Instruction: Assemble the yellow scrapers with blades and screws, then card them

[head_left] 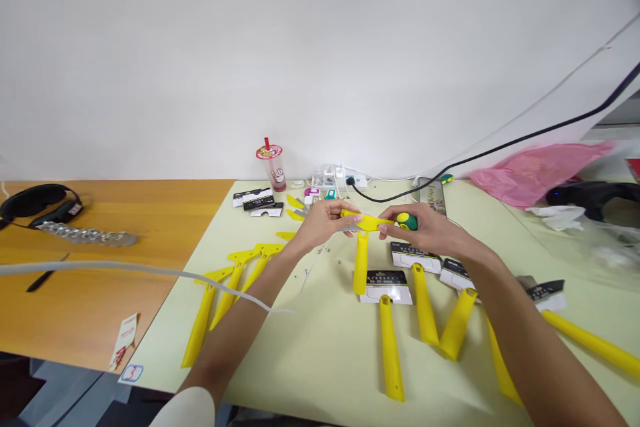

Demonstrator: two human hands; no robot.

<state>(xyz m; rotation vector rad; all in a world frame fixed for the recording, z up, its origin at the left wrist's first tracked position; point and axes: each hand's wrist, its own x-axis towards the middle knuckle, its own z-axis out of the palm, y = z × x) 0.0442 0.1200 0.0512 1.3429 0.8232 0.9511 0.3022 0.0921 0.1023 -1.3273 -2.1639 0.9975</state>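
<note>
A yellow T-shaped scraper [361,263] is held above the table, its handle hanging down toward me. My left hand [325,223] pinches the left end of its head, where a thin grey blade-like edge shows. The right end is between the fingers of my right hand [427,228]. That same hand also keeps a screwdriver with a green and yellow handle [407,221] tucked against the fingers; its shaft is hidden. Below lie a black-and-white card packet [385,288] and a loose yellow handle [391,353]. Small metal bits [306,273] are scattered left of the scraper.
Several yellow scrapers [204,320] lie at left, and more yellow handles [425,307] at right. Behind stand a drink cup [277,170] and a power strip [330,178] with a black cable [480,155]. A phone [433,195] and pink bag [535,173] are at right.
</note>
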